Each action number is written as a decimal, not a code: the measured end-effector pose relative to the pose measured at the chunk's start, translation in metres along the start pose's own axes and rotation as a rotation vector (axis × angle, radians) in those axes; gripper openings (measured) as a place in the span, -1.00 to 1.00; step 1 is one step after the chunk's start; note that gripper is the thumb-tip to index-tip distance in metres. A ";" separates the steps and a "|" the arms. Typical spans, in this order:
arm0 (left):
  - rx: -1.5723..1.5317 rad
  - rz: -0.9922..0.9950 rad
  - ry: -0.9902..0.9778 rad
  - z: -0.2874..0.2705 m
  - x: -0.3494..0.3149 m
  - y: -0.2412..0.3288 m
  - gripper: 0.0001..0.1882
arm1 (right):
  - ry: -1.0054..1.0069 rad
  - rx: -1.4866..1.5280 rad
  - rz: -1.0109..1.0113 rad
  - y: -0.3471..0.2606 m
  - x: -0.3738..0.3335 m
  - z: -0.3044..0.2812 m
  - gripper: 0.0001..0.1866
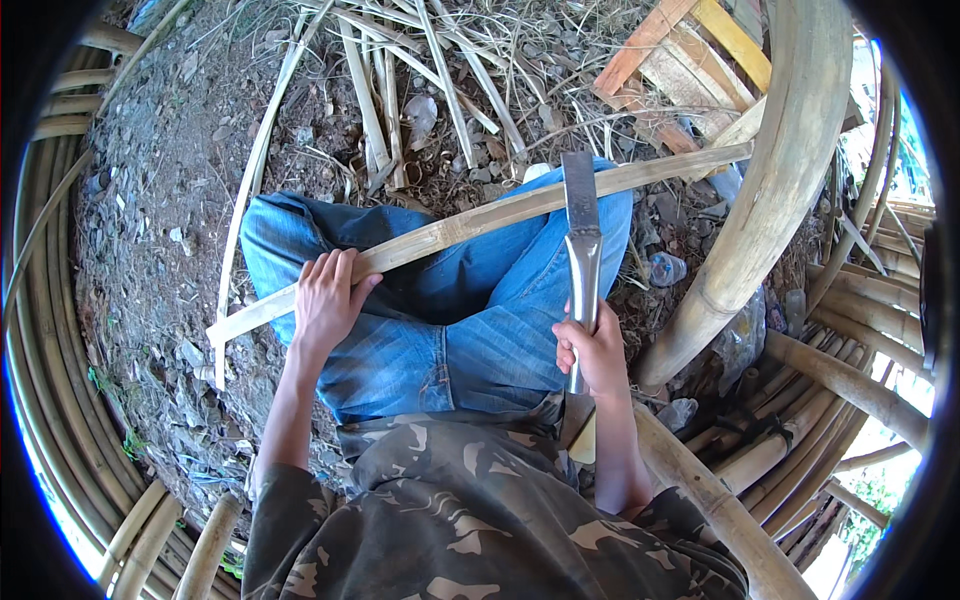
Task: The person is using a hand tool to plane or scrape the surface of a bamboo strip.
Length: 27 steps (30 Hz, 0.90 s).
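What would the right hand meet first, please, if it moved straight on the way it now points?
Probably the bamboo strip, which crosses the line ahead of the right hand. The metal tool it holds overlaps the strip here; depth is unclear, so the hand might pass above.

Ground [150,220] is brown and stony; bamboo poles [48,330] make side wall at 9 o'clock, thick bamboo post [800,120] approx. at 2, bright daylight [905,490] comes thru at 4
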State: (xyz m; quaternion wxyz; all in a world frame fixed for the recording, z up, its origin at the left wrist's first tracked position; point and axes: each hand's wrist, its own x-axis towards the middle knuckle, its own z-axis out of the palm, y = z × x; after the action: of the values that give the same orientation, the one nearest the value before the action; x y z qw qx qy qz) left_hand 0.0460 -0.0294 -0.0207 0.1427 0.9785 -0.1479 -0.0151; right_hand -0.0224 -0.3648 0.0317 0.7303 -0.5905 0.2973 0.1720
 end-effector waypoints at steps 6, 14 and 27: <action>-0.057 0.062 0.043 0.007 0.010 0.020 -0.56 | 0.111 0.110 -0.209 -0.023 0.005 0.008 -0.73; -0.211 0.108 0.042 -0.012 0.015 0.017 -0.54 | -0.001 -0.116 -0.072 0.010 0.002 0.003 -0.77; -0.076 0.045 -0.038 0.001 0.016 0.009 -0.45 | 0.042 -0.078 -0.116 -0.003 0.009 0.000 -0.79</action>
State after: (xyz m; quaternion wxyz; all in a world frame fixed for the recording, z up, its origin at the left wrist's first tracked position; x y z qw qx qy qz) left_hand 0.0585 -0.0427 -0.0185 0.1773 0.9684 -0.1719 -0.0363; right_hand -0.0133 -0.3662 0.0283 0.7089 -0.6383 0.2710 0.1285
